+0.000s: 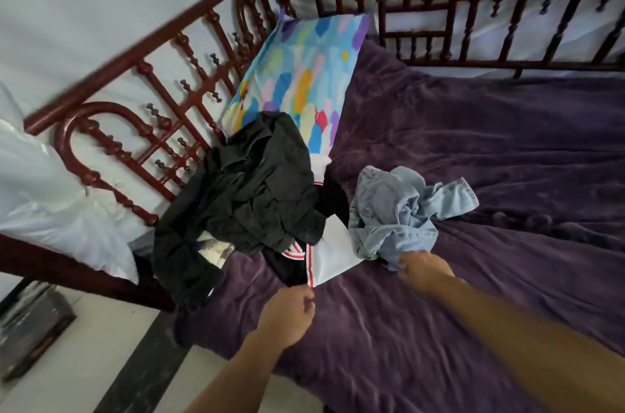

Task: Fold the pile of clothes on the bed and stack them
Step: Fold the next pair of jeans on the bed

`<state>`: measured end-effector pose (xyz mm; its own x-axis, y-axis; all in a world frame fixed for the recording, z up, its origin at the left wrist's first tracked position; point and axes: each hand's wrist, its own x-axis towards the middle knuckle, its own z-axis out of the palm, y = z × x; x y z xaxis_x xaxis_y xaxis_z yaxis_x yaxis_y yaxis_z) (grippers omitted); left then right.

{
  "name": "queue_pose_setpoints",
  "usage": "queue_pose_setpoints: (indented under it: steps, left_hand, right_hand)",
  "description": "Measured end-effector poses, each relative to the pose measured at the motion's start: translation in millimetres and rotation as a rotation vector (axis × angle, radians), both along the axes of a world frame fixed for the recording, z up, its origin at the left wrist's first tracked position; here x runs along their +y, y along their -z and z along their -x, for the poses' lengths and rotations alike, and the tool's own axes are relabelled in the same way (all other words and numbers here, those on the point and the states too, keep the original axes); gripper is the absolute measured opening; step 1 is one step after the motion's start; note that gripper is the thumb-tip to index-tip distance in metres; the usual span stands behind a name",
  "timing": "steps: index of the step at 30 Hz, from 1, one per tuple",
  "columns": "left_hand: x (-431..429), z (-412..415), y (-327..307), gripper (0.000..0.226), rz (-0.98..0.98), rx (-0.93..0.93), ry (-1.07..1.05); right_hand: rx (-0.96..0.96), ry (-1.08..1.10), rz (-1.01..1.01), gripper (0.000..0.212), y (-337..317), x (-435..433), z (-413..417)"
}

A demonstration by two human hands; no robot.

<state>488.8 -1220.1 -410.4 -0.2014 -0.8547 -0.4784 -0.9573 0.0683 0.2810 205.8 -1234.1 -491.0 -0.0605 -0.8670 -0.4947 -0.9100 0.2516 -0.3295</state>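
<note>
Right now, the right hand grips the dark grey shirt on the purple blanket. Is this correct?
Not quite. In the head view the right hand grips the light blue denim garment on the purple blanket; the dark grey shirt lies on the pile, away from that hand.

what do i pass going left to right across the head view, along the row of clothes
white cloth → dark grey shirt → white garment with red trim → light blue denim garment → purple blanket

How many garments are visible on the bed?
4: dark grey shirt leftmost, black piece beneath, white red-trimmed piece nearest, denim rightmost; others may hide underneath.
</note>
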Motion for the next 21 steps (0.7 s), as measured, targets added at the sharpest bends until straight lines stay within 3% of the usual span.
queue_pose_setpoints:
  steps: [9, 15, 18, 21]
  left_hand:
    - [-158, -44, 64, 0.028, -0.081, 0.017, 0.221]
    - [-250, -80, 104, 0.018, -0.063, 0.08, 0.257]
    - [-271, -97, 116, 0.02, -0.075, 0.079, 0.258]
    - [-274, -107, 119, 0.025, -0.125, 0.059, 0.257]
  right_hand:
    - [0.152, 0.09, -0.028, 0.044, 56, -111, -57]
    - [0.39, -0.038, -0.168, 0.067, 101, -164, -83]
    - [0.537, 0.022, -0.17, 0.043, 113, -165, -91]
    - [0.379, 0.18, -0.253, 0.032, 107, -155, -102]
